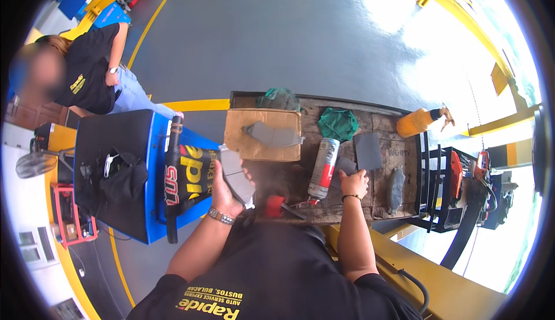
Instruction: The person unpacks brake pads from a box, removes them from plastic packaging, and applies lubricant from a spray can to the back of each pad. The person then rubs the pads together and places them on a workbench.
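Angled upward in my left hand [226, 192] is a grey brake pad [237, 177], its flat face toward me and my fingers wrapped around its edges. My right hand [354, 183] is over the workbench, fingers closed on a small dark piece of sandpaper [346, 165]. Just left of that hand, a spray can [324, 168] with a red and pale label lies on the wood. A larger dark sandpaper sheet [368, 151] lies beyond the fingers. One brake pad [274, 134] rests on a cardboard box [238, 125]; another brake pad [396, 190] lies at the right.
Green cloths [338, 124] sit at the wooden bench's [312, 109] far side. An orange spray bottle [417, 122] lies at its far right corner. Near its front edge is a red object [274, 206]. Left stands a blue cabinet [151, 170]; beyond it, another person [95, 69].
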`<state>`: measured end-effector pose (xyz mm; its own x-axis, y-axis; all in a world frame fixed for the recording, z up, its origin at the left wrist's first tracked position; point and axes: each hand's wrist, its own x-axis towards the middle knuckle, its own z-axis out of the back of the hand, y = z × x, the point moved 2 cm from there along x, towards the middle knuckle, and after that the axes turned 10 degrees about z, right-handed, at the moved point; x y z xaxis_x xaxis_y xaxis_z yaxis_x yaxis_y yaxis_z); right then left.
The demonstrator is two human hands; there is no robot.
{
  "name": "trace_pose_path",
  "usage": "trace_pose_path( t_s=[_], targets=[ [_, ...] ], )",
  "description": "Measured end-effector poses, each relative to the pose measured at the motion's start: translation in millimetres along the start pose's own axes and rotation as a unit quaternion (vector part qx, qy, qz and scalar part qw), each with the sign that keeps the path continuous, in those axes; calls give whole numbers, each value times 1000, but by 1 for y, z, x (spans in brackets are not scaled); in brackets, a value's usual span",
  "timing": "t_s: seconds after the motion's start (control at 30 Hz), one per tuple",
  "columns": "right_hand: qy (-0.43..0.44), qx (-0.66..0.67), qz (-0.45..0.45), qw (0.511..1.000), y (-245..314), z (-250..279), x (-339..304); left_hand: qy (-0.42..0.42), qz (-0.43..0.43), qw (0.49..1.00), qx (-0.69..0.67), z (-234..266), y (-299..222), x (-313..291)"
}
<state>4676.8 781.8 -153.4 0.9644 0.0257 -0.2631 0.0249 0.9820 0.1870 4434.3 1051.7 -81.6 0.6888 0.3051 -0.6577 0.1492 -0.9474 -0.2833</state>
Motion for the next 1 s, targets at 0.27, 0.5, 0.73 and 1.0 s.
trace_pose_path(
  t_s=[0.27, 0.5, 0.73, 1.0],
  targets=[
    [-24, 120, 64, 990, -42, -30, 29, 57, 35, 997, 24, -32, -5, -14],
    [150, 564, 293, 757, 72, 124, -70, 148, 11, 986, 76, -25, -3, -19],
    [65, 256, 538, 800, 181, 89, -142, 180, 36, 973, 138, -13, 13, -27],
    [-48, -28, 617, 785, 233, 12, -53, 151, 4, 987, 56, 22, -14, -34]
  ],
)
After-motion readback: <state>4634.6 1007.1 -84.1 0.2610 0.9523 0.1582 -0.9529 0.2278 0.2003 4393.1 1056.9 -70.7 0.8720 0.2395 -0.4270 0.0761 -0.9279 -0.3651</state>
